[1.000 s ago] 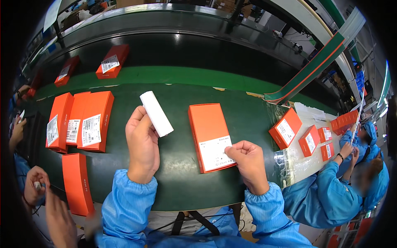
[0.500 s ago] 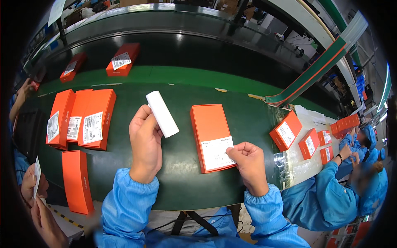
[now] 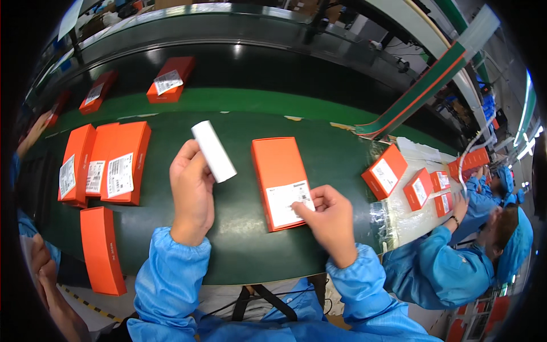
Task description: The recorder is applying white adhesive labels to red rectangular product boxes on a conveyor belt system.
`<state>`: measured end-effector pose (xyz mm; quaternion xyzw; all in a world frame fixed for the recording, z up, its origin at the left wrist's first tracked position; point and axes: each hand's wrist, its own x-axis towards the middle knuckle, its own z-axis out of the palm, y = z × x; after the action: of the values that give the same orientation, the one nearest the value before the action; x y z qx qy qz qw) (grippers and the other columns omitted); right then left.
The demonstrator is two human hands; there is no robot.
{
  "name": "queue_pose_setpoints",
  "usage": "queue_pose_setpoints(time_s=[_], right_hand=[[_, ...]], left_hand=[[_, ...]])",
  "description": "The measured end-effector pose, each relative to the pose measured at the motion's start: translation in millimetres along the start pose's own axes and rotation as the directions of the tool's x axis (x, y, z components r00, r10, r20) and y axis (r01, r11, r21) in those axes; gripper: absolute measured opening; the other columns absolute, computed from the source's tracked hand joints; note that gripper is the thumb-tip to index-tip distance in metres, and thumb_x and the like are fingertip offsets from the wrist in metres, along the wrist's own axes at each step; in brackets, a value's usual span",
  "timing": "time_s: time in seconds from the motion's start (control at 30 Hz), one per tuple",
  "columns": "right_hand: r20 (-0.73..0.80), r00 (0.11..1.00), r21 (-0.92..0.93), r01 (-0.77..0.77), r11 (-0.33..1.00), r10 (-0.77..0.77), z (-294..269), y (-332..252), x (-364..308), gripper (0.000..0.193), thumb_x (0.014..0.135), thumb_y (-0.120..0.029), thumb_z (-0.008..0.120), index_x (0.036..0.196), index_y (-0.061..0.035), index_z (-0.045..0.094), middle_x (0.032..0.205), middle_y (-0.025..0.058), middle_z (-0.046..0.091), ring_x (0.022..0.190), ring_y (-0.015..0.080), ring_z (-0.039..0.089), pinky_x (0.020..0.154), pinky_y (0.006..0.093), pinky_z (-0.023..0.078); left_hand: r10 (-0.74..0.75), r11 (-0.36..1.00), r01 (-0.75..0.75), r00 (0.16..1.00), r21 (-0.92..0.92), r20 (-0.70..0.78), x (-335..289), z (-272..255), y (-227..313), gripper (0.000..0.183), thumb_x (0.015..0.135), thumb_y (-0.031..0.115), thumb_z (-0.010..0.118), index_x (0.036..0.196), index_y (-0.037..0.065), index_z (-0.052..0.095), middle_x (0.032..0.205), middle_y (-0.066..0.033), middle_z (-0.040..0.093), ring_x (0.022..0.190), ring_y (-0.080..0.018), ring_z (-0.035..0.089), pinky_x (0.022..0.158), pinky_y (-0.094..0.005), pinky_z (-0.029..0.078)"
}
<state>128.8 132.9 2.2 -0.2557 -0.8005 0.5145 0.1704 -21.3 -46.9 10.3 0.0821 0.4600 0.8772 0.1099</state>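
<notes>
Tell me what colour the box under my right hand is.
The box is orange, with a white label; the head view shows it best.

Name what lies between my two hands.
In the head view, a labelled orange box lies between your left hand and right hand, with green tabletop on its left.

Box point(image 3: 279, 159) on table point(image 3: 239, 253); label point(image 3: 281, 204) on box's near half; roll point(image 3: 214, 151) left, in left hand point(image 3: 192, 185); belt point(image 3: 256, 74) behind; other boxes point(image 3: 135, 138) farther left, right.
</notes>
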Motion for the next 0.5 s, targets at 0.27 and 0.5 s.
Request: queue_pose_setpoints(time_s=[0.27, 0.5], right_hand=[[-0.232, 0.846, -0.606, 0.260, 0.751, -0.480, -11.2, 2.4, -7.8, 0.081, 0.068, -0.026, 0.085, 0.136, -0.0074, 0.046, 0.128, 0.0260, 0.043, 0.110, 0.0412, 0.049, 0.093, 0.0494, 0.043], [0.098, 0.940, -0.530, 0.327, 0.783, -0.326, -5.6, -2.4, -12.1, 0.079, 0.074, -0.042, 0.074, 0.140, -0.0094, 0.048, 0.129, 0.0303, 0.046, 0.111, 0.0452, 0.050, 0.095, 0.0481, 0.044]], left_hand=[[0.072, 0.991, -0.075, 0.997, 0.109, 0.031, 5.6, 8.7, -16.7, 0.019, 0.100, 0.018, 0.045, 0.109, 0.004, 0.054, 0.081, -0.0005, 0.054, 0.068, -0.0077, 0.053, 0.059, -0.0235, 0.043], [0.118, 0.982, -0.116, 0.993, 0.150, -0.006, 7.1, 2.7, -26.3, 0.010, 0.100, 0.015, 0.046, 0.097, 0.009, 0.054, 0.076, 0.0034, 0.052, 0.063, -0.0043, 0.049, 0.053, -0.0203, 0.039]])
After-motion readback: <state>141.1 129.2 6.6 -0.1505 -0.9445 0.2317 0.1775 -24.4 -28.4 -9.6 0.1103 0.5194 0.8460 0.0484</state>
